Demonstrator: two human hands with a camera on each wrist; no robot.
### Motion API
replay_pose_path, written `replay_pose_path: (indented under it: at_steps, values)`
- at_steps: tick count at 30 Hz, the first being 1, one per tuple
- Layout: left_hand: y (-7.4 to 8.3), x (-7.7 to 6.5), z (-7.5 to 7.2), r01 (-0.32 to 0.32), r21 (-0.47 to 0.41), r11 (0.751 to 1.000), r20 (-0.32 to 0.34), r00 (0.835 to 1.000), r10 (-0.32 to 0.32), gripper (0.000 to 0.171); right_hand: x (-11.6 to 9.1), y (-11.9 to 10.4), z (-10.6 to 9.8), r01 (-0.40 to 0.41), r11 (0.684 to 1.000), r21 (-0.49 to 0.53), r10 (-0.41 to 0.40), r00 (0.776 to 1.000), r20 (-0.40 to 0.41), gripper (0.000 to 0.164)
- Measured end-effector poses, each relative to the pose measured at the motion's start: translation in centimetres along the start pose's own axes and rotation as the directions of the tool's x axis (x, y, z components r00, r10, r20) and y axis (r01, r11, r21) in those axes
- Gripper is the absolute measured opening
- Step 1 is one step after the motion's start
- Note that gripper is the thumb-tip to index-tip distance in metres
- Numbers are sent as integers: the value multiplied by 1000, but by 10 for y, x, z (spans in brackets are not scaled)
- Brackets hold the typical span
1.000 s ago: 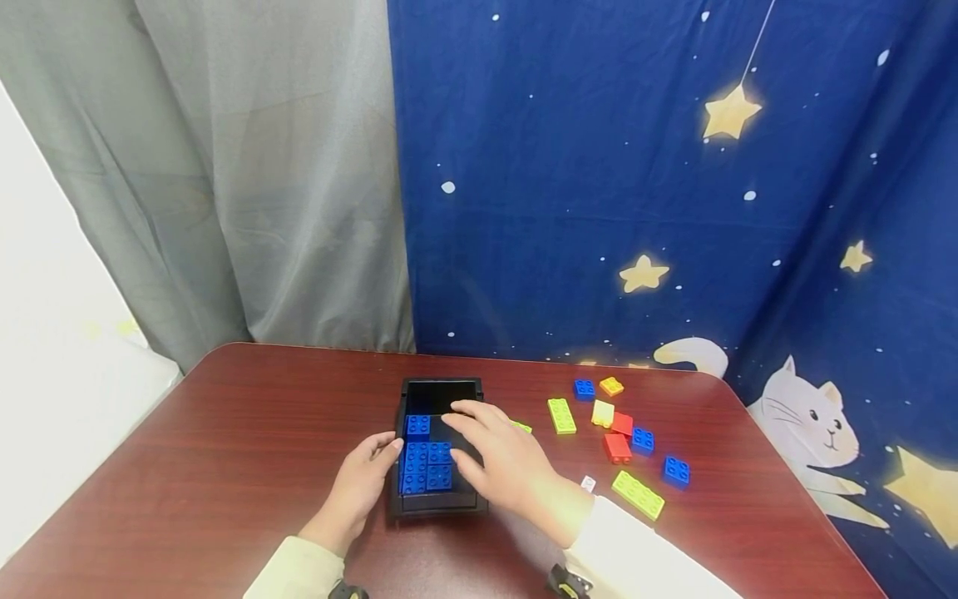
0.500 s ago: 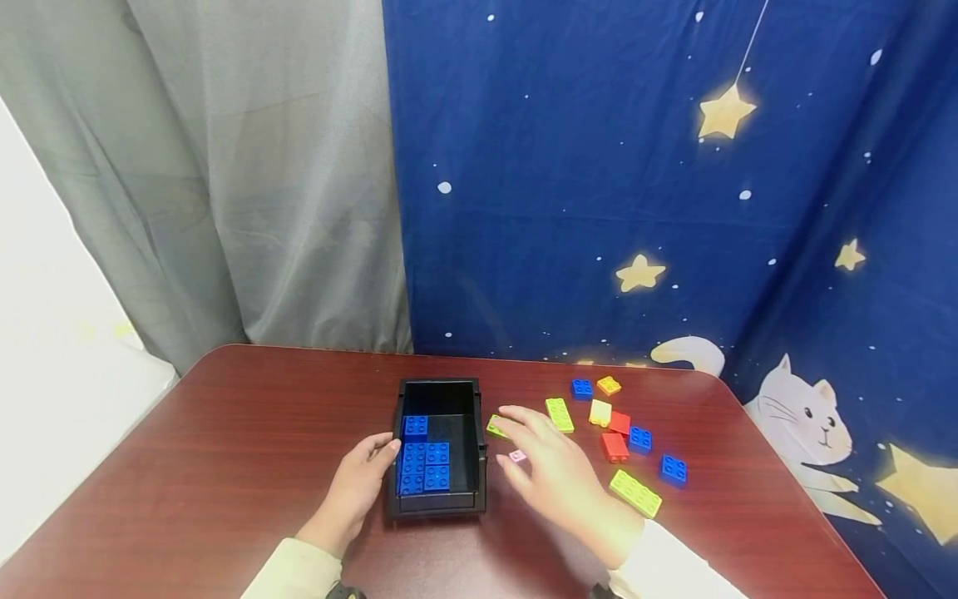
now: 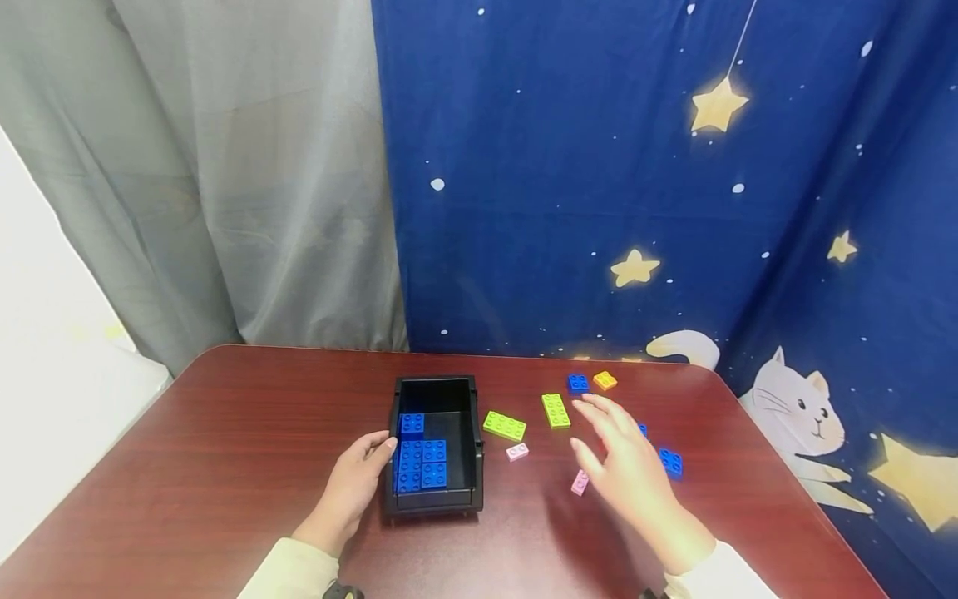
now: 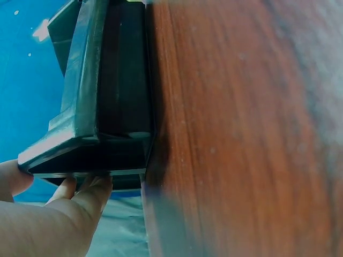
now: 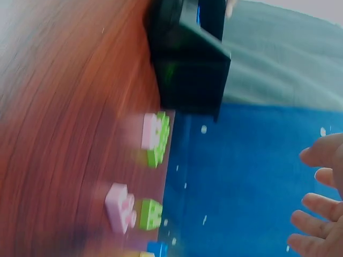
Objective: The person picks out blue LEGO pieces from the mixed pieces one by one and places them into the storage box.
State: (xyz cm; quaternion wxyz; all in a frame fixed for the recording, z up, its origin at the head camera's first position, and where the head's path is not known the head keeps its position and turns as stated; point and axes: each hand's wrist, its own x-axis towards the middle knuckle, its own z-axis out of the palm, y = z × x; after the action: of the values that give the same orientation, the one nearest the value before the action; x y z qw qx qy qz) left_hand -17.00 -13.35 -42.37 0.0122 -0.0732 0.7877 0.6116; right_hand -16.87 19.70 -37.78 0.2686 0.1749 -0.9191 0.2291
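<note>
A black plastic bin (image 3: 440, 501) stands on the table, with several blue toy bricks (image 3: 423, 452) along its left side. My left hand (image 3: 349, 482) grips the bin's left rim; in the left wrist view its thumb lies at the rim and the fingers bend beneath it. To the right, my right hand (image 3: 632, 466) hovers over the scattered bricks, fingers spread and holding nothing. Just left of it lies a pink brick (image 3: 580, 482). In the head view the hand hides some of the bricks; the right wrist view shows its fingers (image 5: 316, 222) apart from everything.
Between the bin and my right hand lie a lime green brick (image 3: 505, 426) and another pink brick (image 3: 517, 452). Farther back are a second lime green brick (image 3: 556, 411), a blue brick (image 3: 578, 383) and an orange brick (image 3: 604, 380). Another blue brick (image 3: 670, 462) lies to the right.
My right hand has moved away from above the bin, rightward over the loose bricks, covering the red and yellow ones and uncovering the pink ones. My left hand stays on the bin.
</note>
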Motion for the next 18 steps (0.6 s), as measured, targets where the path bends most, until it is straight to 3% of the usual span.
replay_pose_path:
  at_steps: [6, 12, 18]
  values:
    - [0, 0, 0, 0, 2, 1000, -2, 1000, 0, 51, -7, 24, -7, -82, 995, -59, 81, 996, -23, 56]
    - [0, 0, 0, 1, 10, 1000, -7, 1000, -1, 51, -14, 44, -15, -210, 972, -109, 220, 971, 94, 56]
    - [-1, 1, 0, 0, 17, 1000, -10, 1000, 0, 51, -19, 62, -18, -261, 953, -152, 284, 944, 165, 58]
